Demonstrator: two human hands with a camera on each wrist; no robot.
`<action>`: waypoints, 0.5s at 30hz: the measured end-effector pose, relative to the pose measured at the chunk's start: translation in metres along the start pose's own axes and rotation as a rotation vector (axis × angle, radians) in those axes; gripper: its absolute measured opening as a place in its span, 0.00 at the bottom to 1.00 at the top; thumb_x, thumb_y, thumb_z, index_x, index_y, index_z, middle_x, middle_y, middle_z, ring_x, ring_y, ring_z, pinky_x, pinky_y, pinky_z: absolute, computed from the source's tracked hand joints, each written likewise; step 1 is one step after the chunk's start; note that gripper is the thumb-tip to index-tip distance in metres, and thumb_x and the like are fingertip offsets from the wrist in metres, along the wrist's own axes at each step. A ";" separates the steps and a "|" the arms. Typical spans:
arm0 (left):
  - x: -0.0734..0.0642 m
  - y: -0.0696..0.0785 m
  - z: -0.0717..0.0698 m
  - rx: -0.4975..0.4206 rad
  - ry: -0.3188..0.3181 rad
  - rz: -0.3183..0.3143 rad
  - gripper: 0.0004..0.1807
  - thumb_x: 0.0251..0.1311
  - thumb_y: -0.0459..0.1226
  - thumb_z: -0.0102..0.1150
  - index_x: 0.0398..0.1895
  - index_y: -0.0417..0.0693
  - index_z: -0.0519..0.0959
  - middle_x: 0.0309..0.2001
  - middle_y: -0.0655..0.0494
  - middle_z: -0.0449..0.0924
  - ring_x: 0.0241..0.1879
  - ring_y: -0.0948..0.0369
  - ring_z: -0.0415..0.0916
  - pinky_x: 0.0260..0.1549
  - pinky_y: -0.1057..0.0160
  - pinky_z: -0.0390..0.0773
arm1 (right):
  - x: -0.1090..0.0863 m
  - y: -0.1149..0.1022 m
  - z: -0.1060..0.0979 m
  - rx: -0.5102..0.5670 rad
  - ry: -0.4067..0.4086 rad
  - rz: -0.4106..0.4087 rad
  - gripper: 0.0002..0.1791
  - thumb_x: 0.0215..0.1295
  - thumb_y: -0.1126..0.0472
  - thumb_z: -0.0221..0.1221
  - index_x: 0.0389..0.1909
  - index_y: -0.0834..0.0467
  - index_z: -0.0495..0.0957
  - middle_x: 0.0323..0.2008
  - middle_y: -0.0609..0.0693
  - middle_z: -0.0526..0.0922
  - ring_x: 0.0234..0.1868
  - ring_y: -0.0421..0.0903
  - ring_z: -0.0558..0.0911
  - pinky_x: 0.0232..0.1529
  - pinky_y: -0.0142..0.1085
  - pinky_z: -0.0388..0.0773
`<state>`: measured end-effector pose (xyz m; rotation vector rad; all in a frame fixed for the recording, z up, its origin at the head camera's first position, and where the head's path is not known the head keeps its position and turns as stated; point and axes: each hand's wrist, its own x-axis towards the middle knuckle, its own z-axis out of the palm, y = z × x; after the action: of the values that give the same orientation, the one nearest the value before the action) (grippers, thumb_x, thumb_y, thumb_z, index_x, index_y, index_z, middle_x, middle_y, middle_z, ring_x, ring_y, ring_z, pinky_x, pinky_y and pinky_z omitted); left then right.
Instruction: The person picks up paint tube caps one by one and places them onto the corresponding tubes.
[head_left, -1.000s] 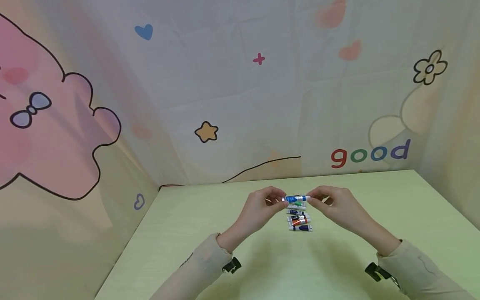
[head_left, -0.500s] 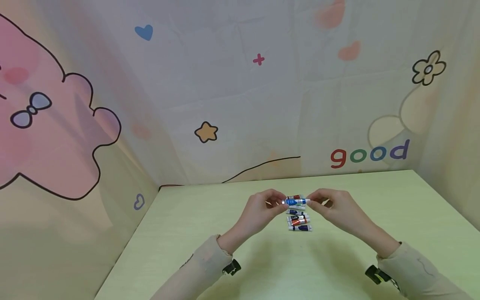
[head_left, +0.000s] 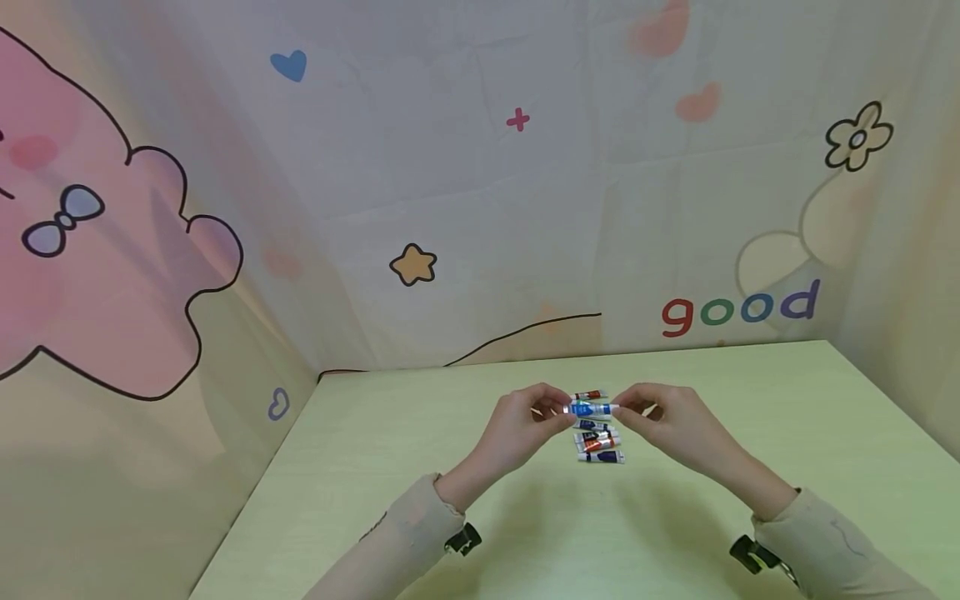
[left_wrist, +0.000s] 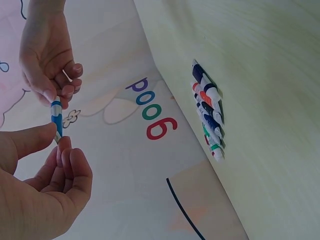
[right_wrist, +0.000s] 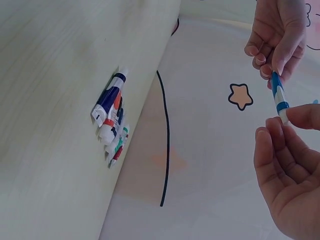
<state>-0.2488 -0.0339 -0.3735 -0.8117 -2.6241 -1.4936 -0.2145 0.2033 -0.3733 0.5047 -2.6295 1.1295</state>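
Observation:
A blue-and-white paint tube (head_left: 591,409) is held level in the air between my two hands. My left hand (head_left: 528,422) pinches its flat tail end between thumb and fingertips. At the other end, my right hand (head_left: 667,419) pinches the white cap between thumb and index finger. Both wrist views show the held tube (left_wrist: 57,120) up off the table. Under it, more paint tubes lie side by side in a column: a dark violet one (head_left: 602,457) at the near end, then an orange-red one (head_left: 600,445), a dark blue one (head_left: 592,425) and a red one (head_left: 588,395) farthest away.
The pale green table (head_left: 375,450) reaches back to a printed curtain (head_left: 480,208) hanging behind it. In the left wrist view, a green-marked tube (left_wrist: 215,147) lies among the others. A black clip (head_left: 463,539) hangs by the left cuff and another clip (head_left: 752,552) by the right.
Both hands have shifted slightly toward me with the blue paint tube, downward in the head view. The red tube at the far end, mostly covered before, now shows behind it.

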 end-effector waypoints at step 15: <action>-0.001 -0.005 0.003 0.007 -0.024 -0.002 0.12 0.64 0.39 0.68 0.47 0.44 0.83 0.38 0.61 0.82 0.35 0.66 0.76 0.35 0.70 0.78 | -0.001 0.006 0.003 -0.002 -0.010 -0.003 0.07 0.69 0.59 0.63 0.42 0.58 0.85 0.33 0.45 0.84 0.33 0.43 0.79 0.34 0.33 0.78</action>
<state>-0.2493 -0.0335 -0.3792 -0.8317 -2.6465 -1.4830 -0.2158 0.2047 -0.3796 0.5152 -2.6372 1.1268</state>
